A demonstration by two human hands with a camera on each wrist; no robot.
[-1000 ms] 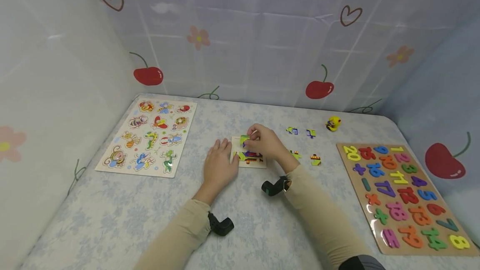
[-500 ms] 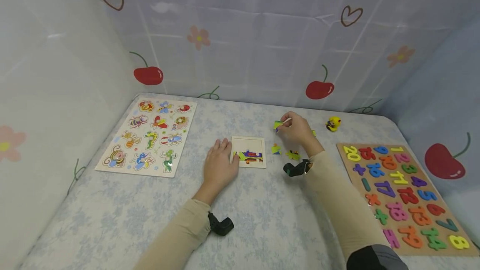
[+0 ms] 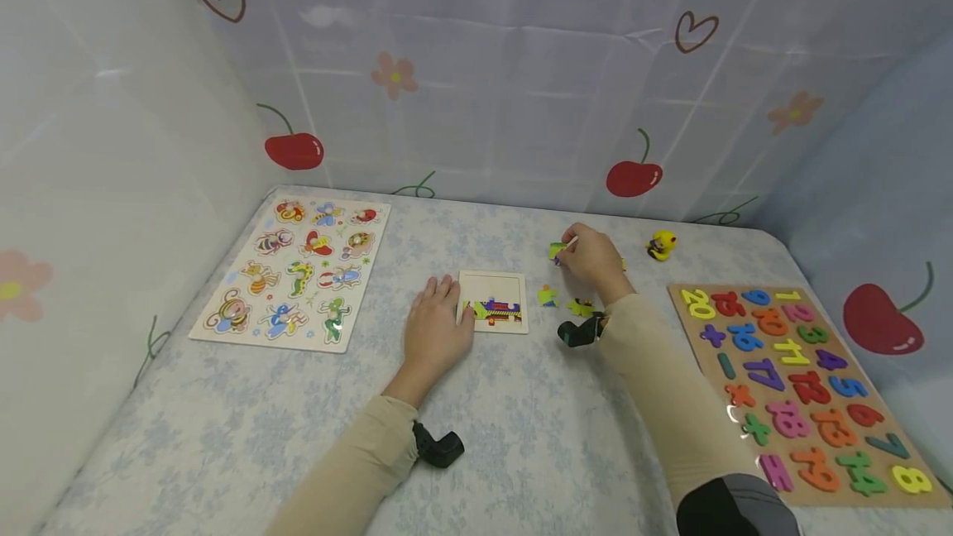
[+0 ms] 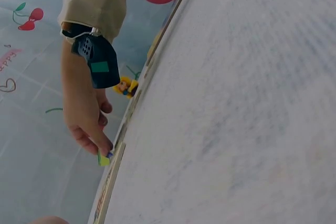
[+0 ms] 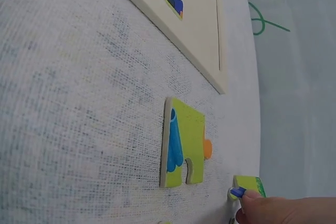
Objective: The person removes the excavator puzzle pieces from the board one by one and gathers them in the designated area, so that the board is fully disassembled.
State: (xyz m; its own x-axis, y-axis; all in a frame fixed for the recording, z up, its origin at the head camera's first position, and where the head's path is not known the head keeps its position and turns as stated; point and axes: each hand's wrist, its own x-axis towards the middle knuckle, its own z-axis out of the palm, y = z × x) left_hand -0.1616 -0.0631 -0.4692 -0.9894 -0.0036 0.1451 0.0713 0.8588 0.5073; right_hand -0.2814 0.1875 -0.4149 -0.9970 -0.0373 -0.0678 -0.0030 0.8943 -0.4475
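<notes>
My left hand [image 3: 438,323] rests palm down on the table, fingers extended, its thumb at the left edge of a small wooden puzzle tray [image 3: 491,280]. Joined picture pieces [image 3: 497,312] fill the tray's near part. To the right, my right hand [image 3: 594,258] pinches a green puzzle piece [image 3: 555,251] with a blue-purple patch, also seen in the right wrist view as a puzzle piece [image 5: 252,183]. Below that hand lie a green loose piece with a blue shape [image 3: 548,297] and another loose piece [image 3: 581,308]. The right hand partly hides a further piece behind it.
An insect-picture board [image 3: 356,279] lies at the left and a wooden number board [image 3: 733,388] at the right. A small yellow toy figure [image 3: 661,246] stands at the back right. A printed curtain [image 3: 462,122] borders the table's far edge.
My right hand has moved from over the tray to the right, carrying the green puzzle piece, and since then shifted only slightly. The left hand has stayed still.
</notes>
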